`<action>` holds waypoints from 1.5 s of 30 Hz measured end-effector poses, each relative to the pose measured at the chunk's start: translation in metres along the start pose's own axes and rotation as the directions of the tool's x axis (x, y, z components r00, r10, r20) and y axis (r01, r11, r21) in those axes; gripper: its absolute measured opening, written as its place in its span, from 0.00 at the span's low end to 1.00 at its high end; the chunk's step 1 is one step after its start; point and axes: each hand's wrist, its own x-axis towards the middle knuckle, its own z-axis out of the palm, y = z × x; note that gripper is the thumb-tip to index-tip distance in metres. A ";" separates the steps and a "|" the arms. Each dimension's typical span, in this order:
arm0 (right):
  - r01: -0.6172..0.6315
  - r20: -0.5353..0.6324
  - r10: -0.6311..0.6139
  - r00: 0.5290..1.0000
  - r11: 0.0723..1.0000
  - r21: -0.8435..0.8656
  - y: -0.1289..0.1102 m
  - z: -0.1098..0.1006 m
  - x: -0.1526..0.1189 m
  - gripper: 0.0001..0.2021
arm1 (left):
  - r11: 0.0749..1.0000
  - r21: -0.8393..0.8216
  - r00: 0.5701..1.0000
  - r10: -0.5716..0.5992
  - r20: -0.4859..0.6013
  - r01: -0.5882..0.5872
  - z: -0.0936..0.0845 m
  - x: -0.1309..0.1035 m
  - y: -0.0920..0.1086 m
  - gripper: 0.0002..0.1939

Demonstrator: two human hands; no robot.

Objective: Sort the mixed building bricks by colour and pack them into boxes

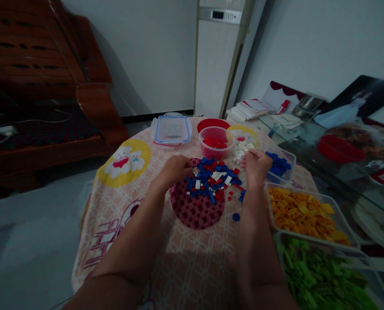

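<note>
Building bricks (211,180) in blue, red and white, too many to count, lie in one mixed pile on the desk (204,258), largely over a dark red round pattern. Two hands flank it: the left hand (179,167) at its left edge, the right hand (257,163) beside one heap of white pieces (241,151). Both have curled fingers; whether either grips a piece, I cannot tell. One round blue piece (236,217) lies apart, nearer the camera. Three clear boxes at right hold blue (278,164), yellow (300,213) and green pieces (321,275); one pink bowl (215,150) holds red ones.
</note>
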 end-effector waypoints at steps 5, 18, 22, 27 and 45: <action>-0.004 -0.157 0.025 0.987 0.991 0.137 0.013 -0.003 0.009 0.17 | 0.999 0.027 0.958 -0.036 0.286 0.030 -0.011 -0.011 -0.009 0.03; 0.002 0.018 -0.004 1.000 0.994 0.109 0.008 0.001 0.003 0.10 | 0.963 0.243 0.968 0.055 0.246 -0.116 0.016 -0.005 0.007 0.10; -0.008 0.026 0.005 1.000 0.994 0.113 0.009 0.001 0.004 0.10 | 0.969 0.247 0.997 -0.020 0.077 0.000 0.010 -0.003 0.004 0.12; -0.004 0.049 0.000 0.999 0.996 0.087 0.007 0.001 0.004 0.10 | 0.982 0.187 0.932 -0.079 0.354 0.012 -0.003 -0.011 0.012 0.07; -0.036 0.413 0.031 0.910 0.999 0.003 -0.018 0.012 -0.019 0.08 | 0.669 -0.743 0.993 0.068 0.099 0.028 0.029 0.002 0.013 0.04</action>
